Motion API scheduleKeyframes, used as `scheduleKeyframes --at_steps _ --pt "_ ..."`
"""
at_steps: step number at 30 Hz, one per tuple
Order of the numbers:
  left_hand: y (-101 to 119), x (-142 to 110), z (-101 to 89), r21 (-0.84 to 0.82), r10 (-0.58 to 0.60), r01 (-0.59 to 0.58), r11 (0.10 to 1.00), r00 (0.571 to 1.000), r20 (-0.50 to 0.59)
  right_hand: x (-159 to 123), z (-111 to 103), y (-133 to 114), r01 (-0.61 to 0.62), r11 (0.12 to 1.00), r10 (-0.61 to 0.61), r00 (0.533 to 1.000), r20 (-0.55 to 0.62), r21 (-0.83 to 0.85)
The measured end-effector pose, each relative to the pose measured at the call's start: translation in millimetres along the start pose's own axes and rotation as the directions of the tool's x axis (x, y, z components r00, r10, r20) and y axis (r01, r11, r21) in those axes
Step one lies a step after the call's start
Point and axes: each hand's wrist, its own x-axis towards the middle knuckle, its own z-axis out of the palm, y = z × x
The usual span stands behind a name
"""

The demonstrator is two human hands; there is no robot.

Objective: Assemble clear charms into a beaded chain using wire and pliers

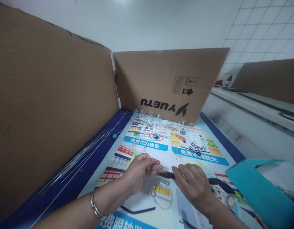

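My left hand (141, 170), with a silver bangle at the wrist, is closed in a pinch on a thin wire. Below the fingertips hangs or lies a wire loop with clear beads (153, 192); whether it joins the pinched wire is hard to tell. My right hand (193, 186) is wrapped round dark pliers (167, 175), whose tips point left and reach the wire beside my left fingers. Farther back, several clear beaded wire pieces (149, 116) lie along the foot of the cardboard, and a small heap of black loops (196, 149) lies on the printed sheet.
Cardboard panels (161, 79) wall off the back and left. A bundle of straight wires (89, 149) runs along the left side near a small green object (114, 136). At right stands a teal box (261, 190) with wire pieces inside. A dark-tipped tool (188, 223) lies at the front.
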Motion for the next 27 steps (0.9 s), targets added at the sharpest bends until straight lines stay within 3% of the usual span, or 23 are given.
scheduleKeyframes --at_steps 19,27 --pt "0.8 -0.5 2.4 0.007 -0.019 0.019 1.000 1.000 -0.022 1.8 -2.1 -0.9 -0.008 1.000 0.007 0.999 0.051 0.028" --pt "3.3 -3.8 2.8 0.029 0.065 -0.067 0.997 0.997 0.043 1.7 0.1 0.1 -0.024 0.999 0.021 0.997 0.071 0.040"
